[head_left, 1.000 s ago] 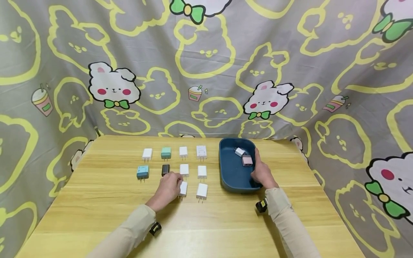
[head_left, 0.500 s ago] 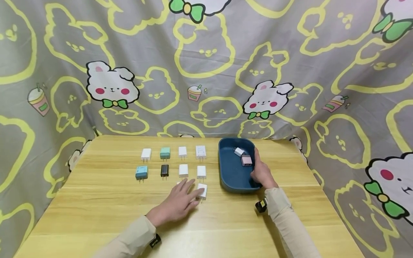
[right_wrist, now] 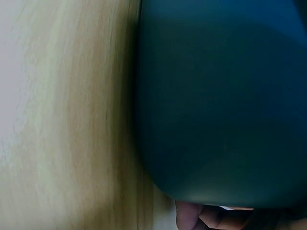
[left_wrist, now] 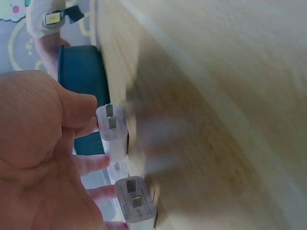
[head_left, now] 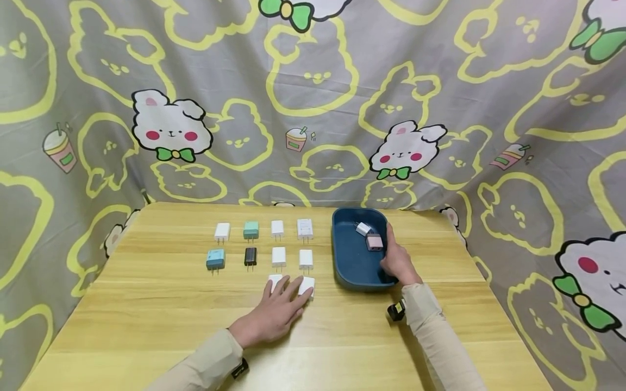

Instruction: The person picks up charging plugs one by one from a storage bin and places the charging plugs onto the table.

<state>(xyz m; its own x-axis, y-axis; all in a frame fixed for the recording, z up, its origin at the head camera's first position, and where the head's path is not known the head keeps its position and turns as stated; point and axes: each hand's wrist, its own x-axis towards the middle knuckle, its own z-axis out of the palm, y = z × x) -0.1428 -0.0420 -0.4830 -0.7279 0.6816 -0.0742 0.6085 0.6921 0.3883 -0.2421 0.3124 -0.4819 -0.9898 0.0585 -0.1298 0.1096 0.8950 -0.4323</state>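
Note:
My left hand (head_left: 274, 315) lies spread low over the two white charger plugs of the front row, fingers fanned out. Fingertips overlap the left front charger (head_left: 275, 281) and the right front charger (head_left: 306, 285). In the left wrist view both stand with metal prongs toward the palm: one charger (left_wrist: 113, 129) by the thumb, another charger (left_wrist: 136, 201) by the lower fingers. My right hand (head_left: 398, 262) grips the right wall of a dark blue bin (head_left: 342, 274), thumb along the rim. Inside the bin lie a small white charger (head_left: 363, 228) and a pink charger (head_left: 374, 242).
Behind the left hand, more chargers stand in two rows, among them a blue charger (head_left: 216, 259), a black charger (head_left: 250, 256) and a green charger (head_left: 251, 229). A patterned curtain (head_left: 323, 179) encloses the wooden table (head_left: 146, 304) at the back and sides.
My left hand has left its pinch on the left front charger, spread its fingers and moved right over both front chargers. The right hand and the bin have stayed in place.

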